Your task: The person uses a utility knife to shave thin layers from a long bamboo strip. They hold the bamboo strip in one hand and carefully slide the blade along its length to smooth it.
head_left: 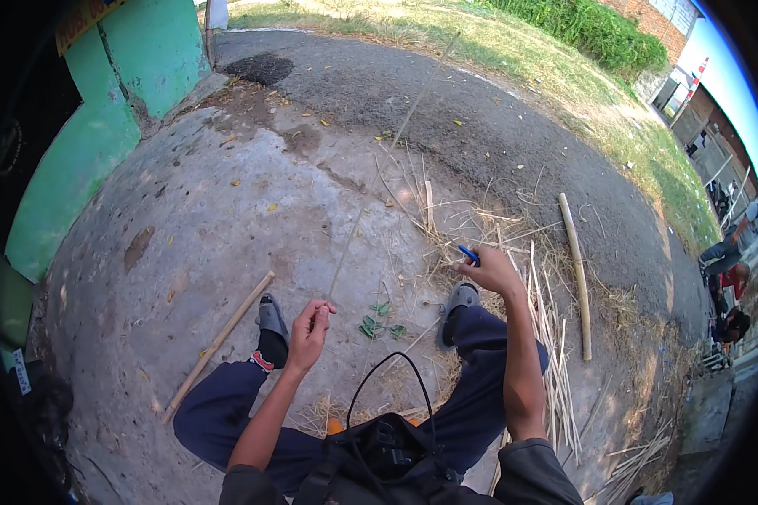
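My left hand is closed in a pinch on the near end of a long, thin bamboo strip. The strip slants away up and to the right, over the concrete and toward the asphalt. To the right, my right hand is closed around a small blue-handled tool; its working end is too small to make out. Below that hand, a bundle of pale split bamboo strips lies along my right leg. Between my feet rests a small sprig of green leaves.
A bamboo pole lies right of the strips, another stick beside my left foot. Shavings litter the ground ahead. A green wall stands at left; people are at the far right edge.
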Demonstrator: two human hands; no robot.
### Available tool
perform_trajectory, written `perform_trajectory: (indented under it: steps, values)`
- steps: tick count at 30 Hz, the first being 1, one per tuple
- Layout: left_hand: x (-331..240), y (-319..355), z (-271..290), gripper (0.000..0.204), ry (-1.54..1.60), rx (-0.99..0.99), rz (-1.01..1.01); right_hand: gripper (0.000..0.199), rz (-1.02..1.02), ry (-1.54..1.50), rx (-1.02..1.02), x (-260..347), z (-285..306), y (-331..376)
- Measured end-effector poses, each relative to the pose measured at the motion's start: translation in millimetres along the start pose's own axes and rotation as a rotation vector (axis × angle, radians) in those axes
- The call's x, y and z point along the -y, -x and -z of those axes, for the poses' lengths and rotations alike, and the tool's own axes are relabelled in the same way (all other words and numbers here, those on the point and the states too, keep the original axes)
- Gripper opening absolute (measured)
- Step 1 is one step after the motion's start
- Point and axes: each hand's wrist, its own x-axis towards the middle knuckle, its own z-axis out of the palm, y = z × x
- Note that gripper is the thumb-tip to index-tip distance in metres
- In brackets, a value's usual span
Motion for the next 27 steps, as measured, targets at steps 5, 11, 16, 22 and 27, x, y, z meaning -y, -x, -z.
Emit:
perform_trajectory:
  steps: [5, 11, 16, 22, 27]
  values:
    - [-59.6, -32.5, -38.5, 0.025, 0.153, 0.095, -0.048, 0.055, 0.155, -0.716, -0.213, 22.7, 14.2, 19.8]
    - [-97.6, -46.5, -78.4, 0.024, 0.064, 0.234, -0.134, 0.053, 0.459, -1.072, -0.02, 85.4, -2.8, 52.9]
    - [-118.7, -51.3, -106.0, 0.022, -0.03, 0.331, -0.163, 0.031, 0.483, -1.17, -0.209, 85.9, -17.1, 48.1]
    - [-140.8, -39.3, -115.0, 0.023, -0.006, 0.354, -0.011, 0.023, 0.329, -1.332, -0.522, 53.9, 11.6, 54.6]
    - [-130.3, -33.1, -114.6, 0.019, -0.118, 0.451, -0.035, 0.025, 0.264, -1.412, -0.573, 39.1, 19.4, 59.6]
